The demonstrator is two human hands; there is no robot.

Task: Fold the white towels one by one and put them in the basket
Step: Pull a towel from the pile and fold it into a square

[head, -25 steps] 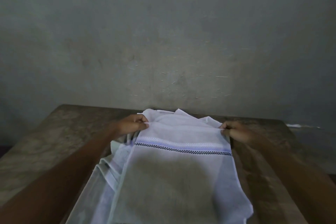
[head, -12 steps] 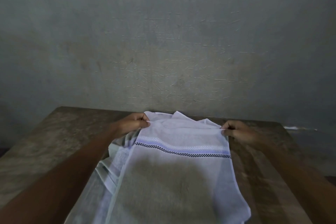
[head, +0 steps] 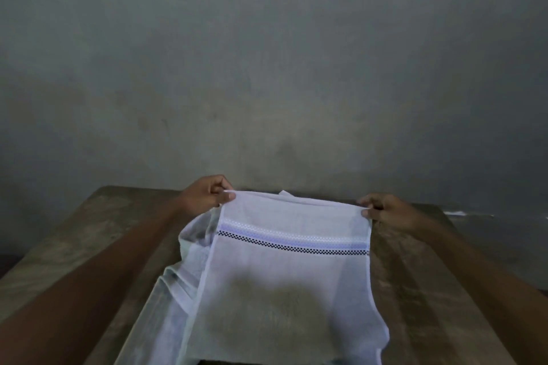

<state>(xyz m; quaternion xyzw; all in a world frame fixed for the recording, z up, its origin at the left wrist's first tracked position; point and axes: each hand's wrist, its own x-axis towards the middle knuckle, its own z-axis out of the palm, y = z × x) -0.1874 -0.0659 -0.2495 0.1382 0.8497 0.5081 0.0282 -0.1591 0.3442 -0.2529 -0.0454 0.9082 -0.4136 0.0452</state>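
Two hands are engaged at the far edge of a white towel [head: 290, 272], one per corner. The left corner is pinched by the left hand [head: 207, 195], thumb pressed against curled fingers [head: 221, 184]. The right corner is pinched the same way by the right hand [head: 385, 212]. The edge is stretched taut between them, seemingly just off the surface [head: 89, 246] (contact cannot be confirmed). The towel is laid out lengthwise toward the camera, its near end reaching the bottom of the frame. A band [head: 293, 239] of blue stripe and black-and-white check is carried across it near the held edge. A dark shadow is cast over its middle. More white cloth [head: 189, 246] is bunched under and to the left of the towel, resting on the surface. A small tip of it is seen past the held edge. The surface is worn brown wood, backed by a plain grey wall [head: 267, 68].
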